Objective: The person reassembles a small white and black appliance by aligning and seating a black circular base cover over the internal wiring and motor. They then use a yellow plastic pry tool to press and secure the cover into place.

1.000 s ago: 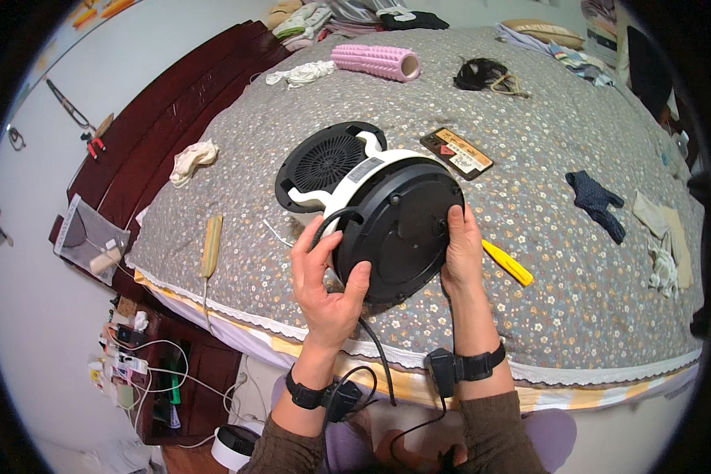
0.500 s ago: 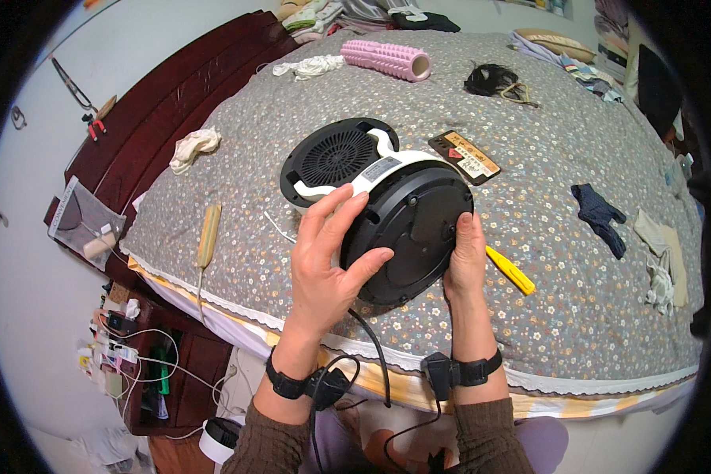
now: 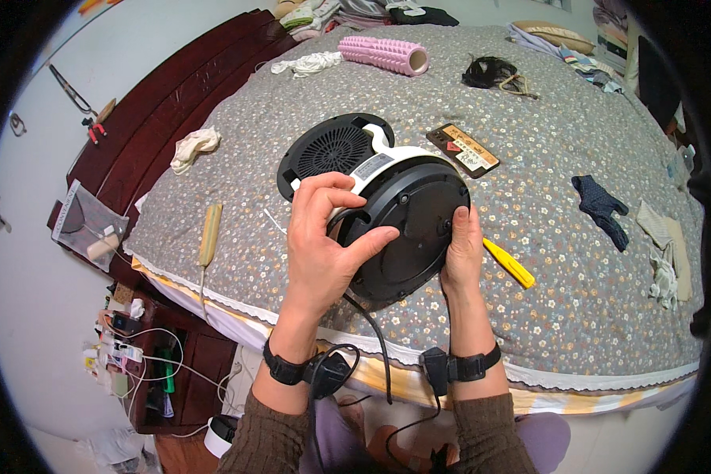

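Observation:
A black-and-white appliance (image 3: 419, 225), which looks like a small desk fan, is tilted over the bed with the flat underside of its round base facing me. Beyond the base, a white bracket joins it to a round black part with a slotted grille (image 3: 336, 150). My left hand (image 3: 324, 245) grips the base's left rim, its fingers bent over the edge near the bracket and its thumb reaching across the underside. At the right rim my right hand (image 3: 462, 253) holds the base, thumb on the underside and fingers hidden behind.
A yellow-handled tool (image 3: 509, 263) lies right of the base on the flowered bedspread (image 3: 529, 324). Past it is a dark flat box (image 3: 464, 150). Further off are a pink foam roller (image 3: 383, 55) and clothing. Cords hang near my wrists; a cluttered nightstand (image 3: 189, 387) stands at left.
The appliance has shifted slightly up and left. My left fingers have closed in from a wider spread and now curl over the base's rim. My right hand keeps its hold.

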Motion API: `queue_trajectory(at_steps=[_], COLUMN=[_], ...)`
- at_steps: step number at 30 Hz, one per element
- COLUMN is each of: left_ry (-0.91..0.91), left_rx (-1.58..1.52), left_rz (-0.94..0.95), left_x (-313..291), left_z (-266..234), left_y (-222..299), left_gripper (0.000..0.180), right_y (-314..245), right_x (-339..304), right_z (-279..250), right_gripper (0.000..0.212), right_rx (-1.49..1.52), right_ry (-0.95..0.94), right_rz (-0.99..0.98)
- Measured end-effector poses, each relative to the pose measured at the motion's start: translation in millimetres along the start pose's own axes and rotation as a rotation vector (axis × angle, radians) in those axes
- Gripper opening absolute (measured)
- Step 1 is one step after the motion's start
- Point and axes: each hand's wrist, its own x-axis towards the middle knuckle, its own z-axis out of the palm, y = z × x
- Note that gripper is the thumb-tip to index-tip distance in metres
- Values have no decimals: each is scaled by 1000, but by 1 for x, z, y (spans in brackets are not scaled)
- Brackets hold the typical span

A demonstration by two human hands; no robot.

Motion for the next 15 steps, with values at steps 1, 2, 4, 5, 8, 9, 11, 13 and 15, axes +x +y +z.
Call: queue_trajectory(at_steps=[1,2,4,5,8,9,11,13,15], left_ry=[8,9,9,8,-3,-16,-36,-55,-80], left_rx=[4,13,33,37,67,88,88,47,39], left_rz=[2,14,40,46,62,66,42,-13,-22], left_x=[1,1,3,4,6,7,9,12,11], left_z=[1,1,1,1,1,0,0,0,-3], left_y=[0,1,2,2,5,6,7,8,9], left_gripper=[44,43,42,41,39,38,36,35,31], right_y=[0,0,1,1,2,3,4,5,6], right_x=[0,0,0,1,1,2,2,3,3], right_z=[1,1,2,1,0,-1,-1,-1,-1], right_gripper=[69,69,69,69,67,66,66,65,65], right_rx=[0,6,8,15,1,-2,-2,-16,-14], right_ry=[4,1,5,-3,10,11,15,38,46], right_rz=[-4,-13,-13,-16,-17,-22,-22,-40,-45])
